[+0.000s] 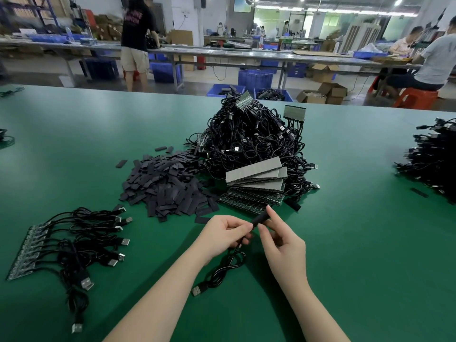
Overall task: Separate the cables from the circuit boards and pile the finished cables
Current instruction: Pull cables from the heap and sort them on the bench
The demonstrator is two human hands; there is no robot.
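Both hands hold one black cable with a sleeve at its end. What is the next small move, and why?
Probably slide the black sleeve fully along the cable. The right hand pinches the sleeve, the left hand grips the cable just behind it, and the USB plug lies on the green table, so the piece seems not yet finished.

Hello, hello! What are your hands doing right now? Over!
Both hands busy: left hand grips a black cable, right hand pinches the black sleeve on its end. USB plug rests on the table. Nothing in the way.
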